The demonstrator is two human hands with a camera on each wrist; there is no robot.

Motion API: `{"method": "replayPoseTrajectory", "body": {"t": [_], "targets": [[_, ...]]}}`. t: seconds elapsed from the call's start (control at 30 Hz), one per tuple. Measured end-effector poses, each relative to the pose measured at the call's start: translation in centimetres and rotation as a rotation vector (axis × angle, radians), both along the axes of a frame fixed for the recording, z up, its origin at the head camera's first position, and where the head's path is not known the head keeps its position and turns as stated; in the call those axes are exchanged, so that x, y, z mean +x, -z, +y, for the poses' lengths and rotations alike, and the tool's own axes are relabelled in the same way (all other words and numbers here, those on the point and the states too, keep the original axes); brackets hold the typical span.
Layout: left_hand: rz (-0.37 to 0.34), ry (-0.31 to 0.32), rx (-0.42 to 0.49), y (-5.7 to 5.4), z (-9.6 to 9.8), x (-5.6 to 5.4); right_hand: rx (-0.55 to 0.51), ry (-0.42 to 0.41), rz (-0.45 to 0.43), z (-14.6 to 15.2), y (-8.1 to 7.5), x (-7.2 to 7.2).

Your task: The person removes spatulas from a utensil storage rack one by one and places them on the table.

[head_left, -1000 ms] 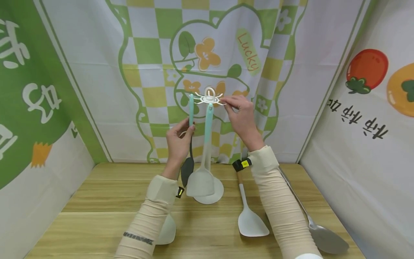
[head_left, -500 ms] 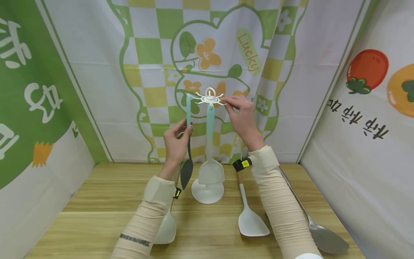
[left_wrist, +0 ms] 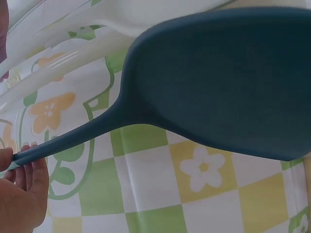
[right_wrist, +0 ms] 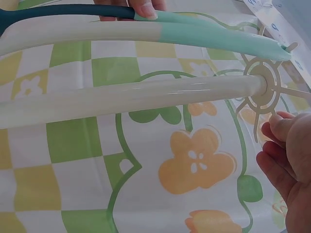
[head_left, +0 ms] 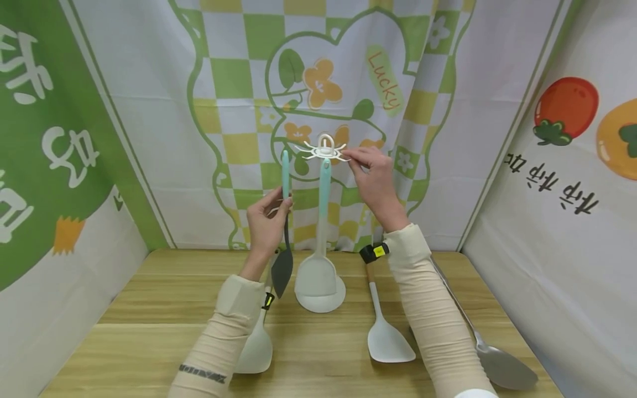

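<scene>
My left hand (head_left: 266,226) holds a dark blue-grey spatula (head_left: 282,271) by its mint handle, upright, left of the rack. Its broad blade hangs below the hand and fills much of the left wrist view. The handle's top end is slightly apart from the nearest hook. With thumb and fingers, my right hand (head_left: 370,174) pinches a hook on the right side of the white utensil rack (right_wrist: 262,85). A pale spatula with a mint handle (head_left: 324,188) hangs from a front hook, its blade overlapping the rack's round base (head_left: 338,301) in the head view.
On the wooden table (head_left: 149,309) lie a pale spatula (head_left: 256,351) partly under my left forearm, a white spatula (head_left: 388,340) with a wooden handle, and a metal turner (head_left: 505,367) beside my right forearm. A printed curtain (head_left: 229,83) hangs close behind the rack.
My left hand has moved left and slightly down with the dark spatula, widening the gap to the rack. The hanging spatula has swung right, then back left. My right hand stays at its hook.
</scene>
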State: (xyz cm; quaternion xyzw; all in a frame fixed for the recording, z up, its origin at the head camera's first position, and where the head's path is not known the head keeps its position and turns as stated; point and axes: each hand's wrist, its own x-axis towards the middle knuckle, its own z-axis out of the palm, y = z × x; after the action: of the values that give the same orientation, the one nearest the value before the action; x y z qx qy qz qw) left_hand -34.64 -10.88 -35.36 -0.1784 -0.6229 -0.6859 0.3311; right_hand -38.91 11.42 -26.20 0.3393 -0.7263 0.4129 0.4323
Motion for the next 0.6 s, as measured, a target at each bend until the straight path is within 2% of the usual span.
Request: {"method": "replayPoseTrajectory", "body": {"t": [0.37,0.6], "targets": [[-0.030,-0.005,0.017,0.9,-1.1,0.5,-0.012,0.017,0.021,-0.3,0.0,0.3],[-0.054,-0.016,-0.002,1.4,-2.1,0.6,0.027,0.055,0.089,-0.3,0.1,0.6]]}}
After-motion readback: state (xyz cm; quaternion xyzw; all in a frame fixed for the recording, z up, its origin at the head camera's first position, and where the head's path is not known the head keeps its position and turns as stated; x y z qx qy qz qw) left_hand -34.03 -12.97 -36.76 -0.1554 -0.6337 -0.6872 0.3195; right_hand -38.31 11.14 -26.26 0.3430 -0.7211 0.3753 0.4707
